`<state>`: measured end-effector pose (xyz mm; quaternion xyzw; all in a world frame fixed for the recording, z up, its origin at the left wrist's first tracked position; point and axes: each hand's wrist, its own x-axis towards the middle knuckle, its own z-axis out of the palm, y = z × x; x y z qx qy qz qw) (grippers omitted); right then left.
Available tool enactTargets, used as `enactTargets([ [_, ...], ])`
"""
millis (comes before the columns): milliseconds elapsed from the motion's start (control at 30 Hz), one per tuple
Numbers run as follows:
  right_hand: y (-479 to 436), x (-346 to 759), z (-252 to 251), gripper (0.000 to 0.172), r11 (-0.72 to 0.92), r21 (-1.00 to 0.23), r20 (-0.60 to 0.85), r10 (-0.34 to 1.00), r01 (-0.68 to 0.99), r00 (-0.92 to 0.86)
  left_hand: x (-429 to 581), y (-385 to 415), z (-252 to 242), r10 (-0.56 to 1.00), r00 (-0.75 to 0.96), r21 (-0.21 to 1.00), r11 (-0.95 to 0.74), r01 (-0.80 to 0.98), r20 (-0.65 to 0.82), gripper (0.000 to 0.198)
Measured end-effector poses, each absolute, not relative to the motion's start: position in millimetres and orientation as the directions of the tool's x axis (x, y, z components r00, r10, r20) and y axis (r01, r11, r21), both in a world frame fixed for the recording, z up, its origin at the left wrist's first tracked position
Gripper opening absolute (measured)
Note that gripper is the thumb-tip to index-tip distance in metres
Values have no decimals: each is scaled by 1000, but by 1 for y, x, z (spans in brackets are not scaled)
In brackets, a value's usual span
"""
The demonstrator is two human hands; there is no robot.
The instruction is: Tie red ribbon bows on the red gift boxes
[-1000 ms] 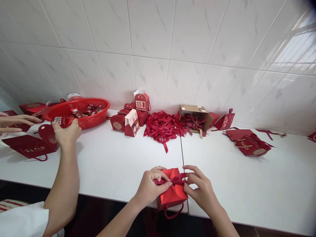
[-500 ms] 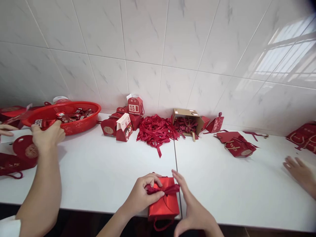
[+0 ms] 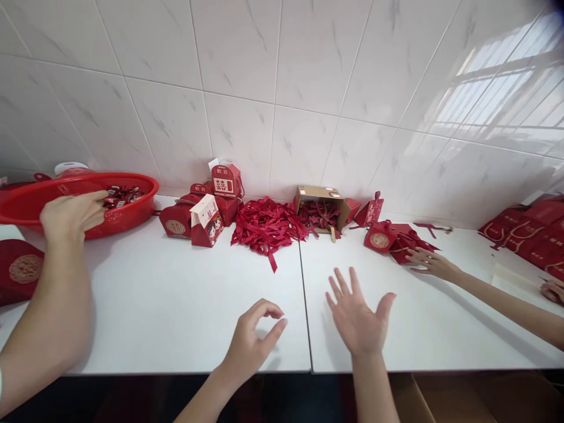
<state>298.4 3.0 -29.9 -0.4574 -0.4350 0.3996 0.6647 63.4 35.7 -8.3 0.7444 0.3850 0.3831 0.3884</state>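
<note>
1. As we face the table (image 3: 176, 305), its seam runs toward us and divides the surface in two.
2. Basin (image 3: 127, 220): at our left. A neighbour's hand (image 3: 73, 214) reaches over its rim; we cannot tell what it touches.
3. Bags (image 3: 533, 238): grouped at our far right, handles showing.
4. Ribbon pile (image 3: 268, 229): heaped near the wall, clear of both our hands.
5. Carton (image 3: 324, 192): on its side, beside the ribbon pile, with more ribbon inside.
6. Hands: well apart, both unloaded. Our left hand (image 3: 253, 332) is curled, thumb and fingertips nearly meeting; our right hand (image 3: 359, 326) is spread wide. Half a second ago the left pinched the bow on a shiny box. That box has left our grasp; we judge its tying complete.
7. Badge box (image 3: 379, 237): newly seen beyond our right hand, just beside a ribboned box (image 3: 405, 242). We judge it may be the released one, unconfirmed. Another neighbour's hand (image 3: 434, 263) extends to the ribboned box; contact is unclear.
</note>
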Motion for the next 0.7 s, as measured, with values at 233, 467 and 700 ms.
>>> enactTargets([
  [233,0,212,14,100,169,-887,178,984,-429,18,96,16,25,734,478,716,-644,269,481,31],
  [467,-5,201,17,103,76,-806,141,988,-588,-66,97,21,19,704,500,731,-656,188,504,36],
  [700,-5,196,13,95,30,-732,118,989,-680,-83,99,26,8,716,468,771,-628,107,518,34],
])
